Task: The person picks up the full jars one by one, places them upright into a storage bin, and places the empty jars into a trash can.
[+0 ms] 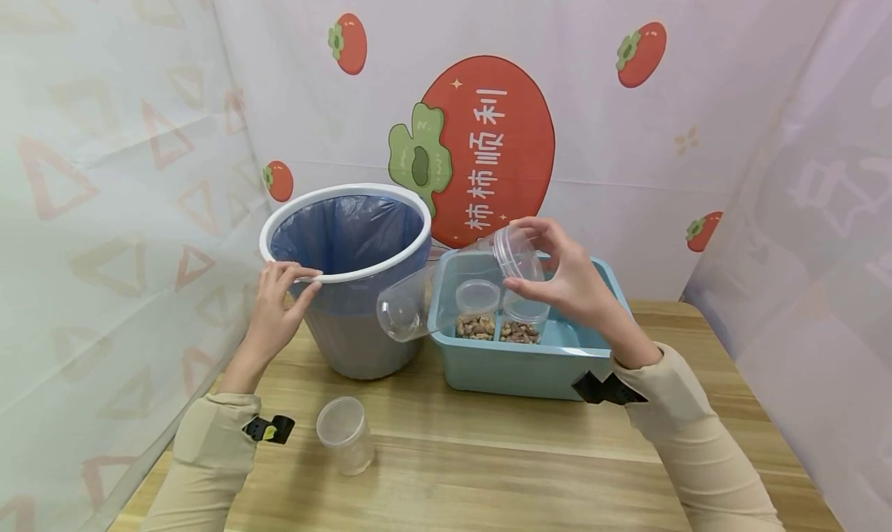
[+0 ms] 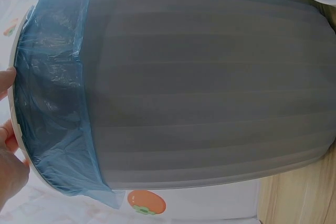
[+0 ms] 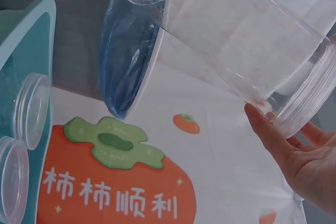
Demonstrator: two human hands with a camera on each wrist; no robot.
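My right hand grips a tall clear plastic jar round its ridged lid end. The jar is tilted, its base pointing down and left in front of the bin; in the right wrist view its clear wall shows no contents. My left hand pinches the white rim of a grey bin lined with a blue bag. Inside a light-blue tub, two lidded clear jars, a left one and a right one, hold what look like shelled nuts.
A shorter clear container stands on the wooden table in front of the bin, nothing visible inside it. The tub is right of the bin. Printed white cloth encloses the table behind and at both sides.
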